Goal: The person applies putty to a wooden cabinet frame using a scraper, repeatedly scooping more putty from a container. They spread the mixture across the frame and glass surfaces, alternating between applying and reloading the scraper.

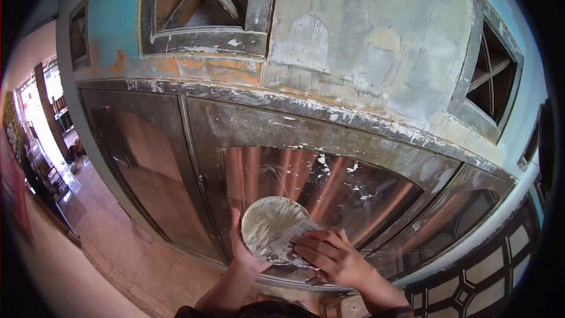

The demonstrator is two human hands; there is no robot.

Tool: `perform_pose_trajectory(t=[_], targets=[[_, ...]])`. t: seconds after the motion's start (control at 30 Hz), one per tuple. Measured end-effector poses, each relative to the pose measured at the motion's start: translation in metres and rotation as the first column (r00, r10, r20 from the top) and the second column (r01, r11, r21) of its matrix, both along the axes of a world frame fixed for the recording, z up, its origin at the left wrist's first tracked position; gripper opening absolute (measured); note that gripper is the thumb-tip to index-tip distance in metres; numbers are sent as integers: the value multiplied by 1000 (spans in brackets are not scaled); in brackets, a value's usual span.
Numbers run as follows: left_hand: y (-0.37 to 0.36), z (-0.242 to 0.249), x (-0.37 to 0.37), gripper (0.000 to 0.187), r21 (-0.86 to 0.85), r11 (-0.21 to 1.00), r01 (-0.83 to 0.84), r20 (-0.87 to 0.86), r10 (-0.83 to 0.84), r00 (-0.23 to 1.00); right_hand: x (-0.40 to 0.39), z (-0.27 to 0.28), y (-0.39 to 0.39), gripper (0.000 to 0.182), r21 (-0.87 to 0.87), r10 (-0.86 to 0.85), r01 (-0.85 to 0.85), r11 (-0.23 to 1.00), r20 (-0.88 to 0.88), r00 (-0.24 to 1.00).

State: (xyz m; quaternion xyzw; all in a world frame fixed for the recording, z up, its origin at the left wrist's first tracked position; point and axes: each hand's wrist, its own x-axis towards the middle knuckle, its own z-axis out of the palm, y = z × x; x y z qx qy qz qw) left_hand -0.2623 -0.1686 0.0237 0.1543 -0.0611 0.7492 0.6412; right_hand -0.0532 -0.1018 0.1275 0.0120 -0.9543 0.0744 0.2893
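Note:
My left hand (247,253) holds a round container (265,224) of pale, thick paste from its left side, with the thumb up along the rim. My right hand (329,256) is closed on a flat, paste-smeared scraper (294,237), which lies over the right part of the paste. Behind the container is a brown wooden frame with glass panes (282,171), spotted with white flecks. Above it, the wall (353,41) carries uneven grey and white patches.
A wooden vent with crossed bars (206,38) sits at the upper left, another vent (491,73) at the upper right. Tiled floor (118,229) shows at the lower left, near a bright doorway (44,118). A dark panelled piece (482,271) stands at the lower right.

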Motion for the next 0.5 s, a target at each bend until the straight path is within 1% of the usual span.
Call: perform_pose_trajectory(t=[0.07,0.13,0.17,0.2,0.27,0.33,0.37,0.47,0.5], targets=[[0,-1,2,95,-30,999,-29,-22,28,999,-8,1,2,49,138,-20,22,990,-18,1000],[-2,-1,6,96,-64,996,-57,-45,55,998,-16,4,6,49,141,4,-2,990,-20,1000],[-4,1,9,96,-22,999,-34,-7,34,999,-19,6,9,49,148,25,-21,989,-21,999],[-6,1,11,97,21,1000,-12,30,12,999,-21,6,10,49,145,27,-24,989,-19,999],[-9,-2,12,98,34,999,-4,22,3,1000,-23,5,12,47,70,115,-118,991,45,992],[-14,-5,11,98,-72,995,-65,-17,64,998,-23,6,15,47,55,144,-149,987,80,986],[-16,-3,11,98,-74,995,-70,-15,69,998,-23,6,16,46,41,168,-173,984,113,979],[-21,4,10,96,-90,994,-57,-27,54,998,-23,7,18,46,44,203,-211,976,140,969],[-22,5,10,95,-48,999,-16,28,17,999,-24,7,19,46,42,205,-213,976,140,969]])
